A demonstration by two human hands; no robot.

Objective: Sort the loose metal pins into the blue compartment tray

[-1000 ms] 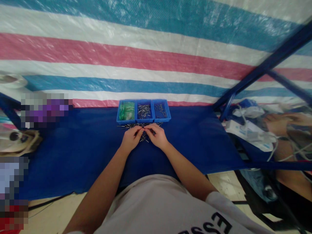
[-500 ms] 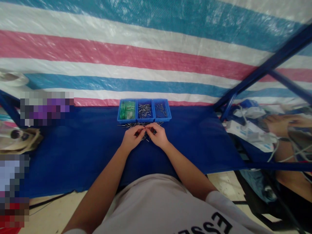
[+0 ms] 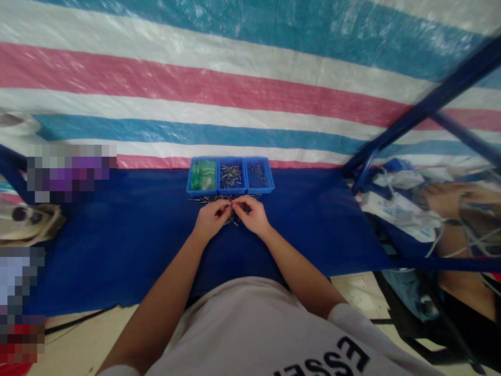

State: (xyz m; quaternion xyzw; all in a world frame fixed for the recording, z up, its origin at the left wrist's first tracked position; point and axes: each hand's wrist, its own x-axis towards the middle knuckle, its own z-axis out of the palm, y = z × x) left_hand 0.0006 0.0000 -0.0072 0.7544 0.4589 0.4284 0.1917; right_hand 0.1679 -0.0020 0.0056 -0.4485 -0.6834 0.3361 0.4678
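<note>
I see a table (image 3: 117, 235) with a dark blue top. Directly on it, close to the back edge, three small blue trays (image 3: 232, 192) stand side by side in one row. Just in front of them lies a loose heap of thin metal rods (image 3: 209, 199), pointing in different directions.

A tarp (image 3: 203, 86) striped blue, white and pink hangs along the far side. Far left sits a white roll (image 3: 29, 125). At right, a blue metal beam (image 3: 422, 109) slants above white cables (image 3: 441, 232); pale floor (image 3: 74, 344) shows near left.
</note>
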